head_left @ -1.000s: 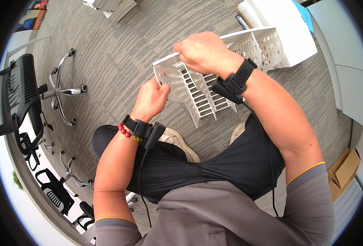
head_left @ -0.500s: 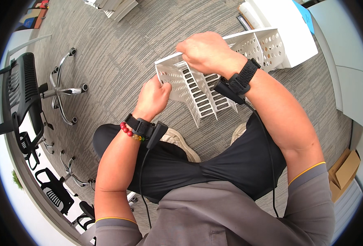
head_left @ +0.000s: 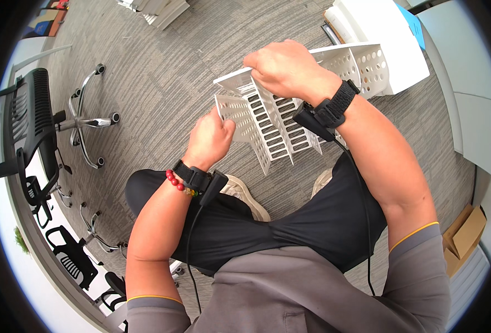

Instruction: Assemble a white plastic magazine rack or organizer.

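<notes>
A white plastic file rack [head_left: 271, 142] with slotted base and perforated dividers sits over the carpet in front of my feet. My left hand [head_left: 210, 137] is closed on its left end panel [head_left: 237, 117], thumb on the inner side. Higher up, my right hand [head_left: 287, 69] wraps round the rack's long far panel [head_left: 235, 77] near a divider; its fingertips are hidden behind the panel. A gap shows between the left end panel's upper corner and the far panel. The rack's right end panel [head_left: 370, 69] stands beside a white box.
The white box [head_left: 406, 64] stands at the right, with books [head_left: 334, 28] beside it. Stacked papers [head_left: 162, 12] lie at the far side. A wheeled chair base [head_left: 82, 123] is at the left, an open cardboard box [head_left: 464, 238] at lower right. Cables [head_left: 362, 216] hang from both wrists.
The left end panel's upper corner has come apart from the far panel, leaving a gap. My left hand has shifted slightly nearer to me; my right hand has moved slightly right.
</notes>
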`<move>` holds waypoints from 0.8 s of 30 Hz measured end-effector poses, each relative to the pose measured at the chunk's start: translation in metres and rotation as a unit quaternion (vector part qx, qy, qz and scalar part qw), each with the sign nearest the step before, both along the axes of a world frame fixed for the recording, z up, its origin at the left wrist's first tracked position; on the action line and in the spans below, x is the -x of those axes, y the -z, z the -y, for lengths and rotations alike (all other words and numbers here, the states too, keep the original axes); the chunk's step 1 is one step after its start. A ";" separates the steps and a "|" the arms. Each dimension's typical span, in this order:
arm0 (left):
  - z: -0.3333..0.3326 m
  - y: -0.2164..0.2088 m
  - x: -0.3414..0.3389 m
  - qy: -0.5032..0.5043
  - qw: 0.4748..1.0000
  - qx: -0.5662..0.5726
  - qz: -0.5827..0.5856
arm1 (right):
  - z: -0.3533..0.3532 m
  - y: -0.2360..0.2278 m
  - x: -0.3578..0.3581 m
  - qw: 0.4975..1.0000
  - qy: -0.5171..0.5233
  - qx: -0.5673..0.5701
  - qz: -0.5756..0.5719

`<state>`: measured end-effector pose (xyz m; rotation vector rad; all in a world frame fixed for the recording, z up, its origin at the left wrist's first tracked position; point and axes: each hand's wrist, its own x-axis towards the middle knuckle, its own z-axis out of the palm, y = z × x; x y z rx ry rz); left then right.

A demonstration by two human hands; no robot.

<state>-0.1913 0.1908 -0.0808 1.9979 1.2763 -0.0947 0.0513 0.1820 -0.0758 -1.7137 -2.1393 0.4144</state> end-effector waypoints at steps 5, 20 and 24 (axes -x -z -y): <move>0.000 -0.003 -0.003 -0.005 1.000 0.009 0.004 | -0.002 -0.004 0.000 1.000 -0.017 -0.013 0.010; -0.003 0.005 0.003 0.007 1.000 -0.002 -0.009 | -0.001 -0.029 -0.007 0.993 -0.040 -0.109 0.004; 0.002 0.007 0.004 0.012 0.999 -0.041 0.024 | -0.002 -0.035 -0.004 0.988 -0.031 -0.151 0.011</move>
